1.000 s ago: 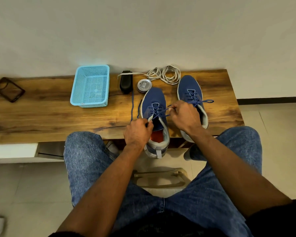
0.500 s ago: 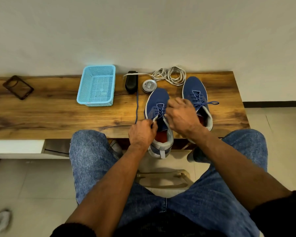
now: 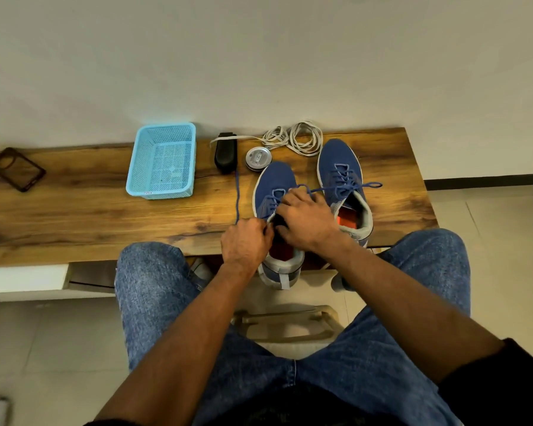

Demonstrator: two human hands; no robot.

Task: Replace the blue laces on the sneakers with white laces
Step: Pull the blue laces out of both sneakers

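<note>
- Wooden bench [image 3: 74, 210] along a white wall, head view; bench's right end at 3 o'clock, tiled floor beyond it; bare wood from the basket toward 9 o'clock.
- Near edge runs under both wrists; person's jeans-clad knees sit just below it.
- Count: 2 blue sneakers, 1 light blue mesh basket [image 3: 162, 161], 1 black brush-like item [image 3: 226, 152], 1 round tin [image 3: 258, 158], 1 dark phone case [image 3: 16, 169] at 9 o'clock, 1 tangle of white laces [image 3: 299, 139] at 12 o'clock by the wall.
- Left sneaker [image 3: 274, 186]: heel overhangs near edge, red insole, blue lace [image 3: 237, 195] partly undone, one end trailing toward the brush.
- Right sneaker [image 3: 339, 167]: just beside it at 2 o'clock, fully laced, bow loose.
- Left hand [image 3: 245, 241]: curled, pinching the lace at the collar.
- Right hand [image 3: 305, 219]: over the tongue, fingers curled on the lace crossings.
</note>
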